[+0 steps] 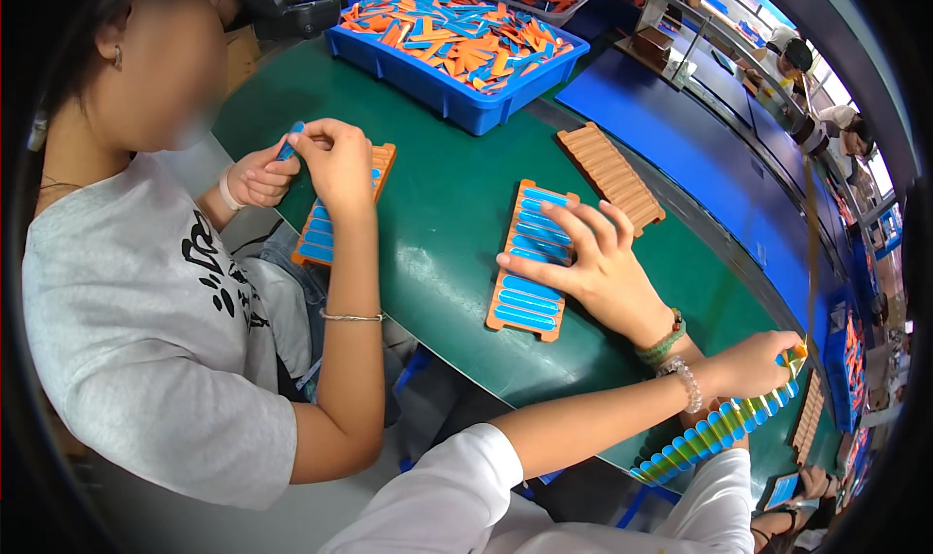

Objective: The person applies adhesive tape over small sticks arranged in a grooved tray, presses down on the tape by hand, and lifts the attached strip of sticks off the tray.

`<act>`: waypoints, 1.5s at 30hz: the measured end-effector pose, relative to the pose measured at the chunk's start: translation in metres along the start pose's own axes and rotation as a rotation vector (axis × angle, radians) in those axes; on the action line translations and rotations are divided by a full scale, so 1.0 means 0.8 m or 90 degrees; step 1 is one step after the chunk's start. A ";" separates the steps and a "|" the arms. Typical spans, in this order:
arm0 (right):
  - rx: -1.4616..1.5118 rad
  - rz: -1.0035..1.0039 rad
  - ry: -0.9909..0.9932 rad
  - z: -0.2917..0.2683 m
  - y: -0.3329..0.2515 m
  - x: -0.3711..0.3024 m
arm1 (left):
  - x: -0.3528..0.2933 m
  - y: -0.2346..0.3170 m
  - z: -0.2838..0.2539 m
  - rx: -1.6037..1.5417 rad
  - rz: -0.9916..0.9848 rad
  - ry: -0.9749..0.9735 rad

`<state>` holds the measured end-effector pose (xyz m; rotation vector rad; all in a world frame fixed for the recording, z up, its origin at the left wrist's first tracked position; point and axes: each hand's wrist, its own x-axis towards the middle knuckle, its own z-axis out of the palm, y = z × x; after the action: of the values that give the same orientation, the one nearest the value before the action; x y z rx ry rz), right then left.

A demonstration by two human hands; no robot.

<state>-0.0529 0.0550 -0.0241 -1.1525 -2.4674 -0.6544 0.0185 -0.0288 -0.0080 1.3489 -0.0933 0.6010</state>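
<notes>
My left hand [756, 363] reaches across to the right, over my right forearm, with its fingers closed on one end of a tape strip of blue pieces [719, 430]. The strip, with yellow-green along its middle, slopes down to the lower left past my right arm. My right hand [607, 274] has its fingers spread over an orange slotted rack [552, 336]. Rounded blue pieces [526, 299] lie side by side in its slots. My right thumb and a fingertip rest on or just above them; the exact contact is hard to tell.
An empty-slotted brown rack [612, 177] lies beyond my right hand. At the back stands a blue bin [476, 107] heaped with orange and blue pieces. A co-worker on the left holds a blue piece [290, 141] over another rack [385, 165]. Another slotted rack [809, 420] lies far right.
</notes>
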 end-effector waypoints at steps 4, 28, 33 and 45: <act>-0.005 -0.050 -0.032 -0.003 -0.003 0.013 | -0.003 0.012 -0.001 0.080 0.096 0.034; -0.127 0.030 -0.101 -0.069 0.020 -0.126 | -0.005 0.034 0.031 -0.274 -0.001 -0.081; -0.053 0.138 -0.138 -0.085 0.020 -0.184 | -0.017 0.034 0.021 -0.280 -0.030 -0.028; 0.323 0.647 -0.017 -0.165 -0.009 -0.333 | -0.010 0.026 0.008 -0.172 -0.062 -0.117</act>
<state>0.1191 -0.1866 -0.0438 -1.8788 -1.5463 0.2636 0.0041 -0.0352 0.0089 1.1355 -0.2480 0.3676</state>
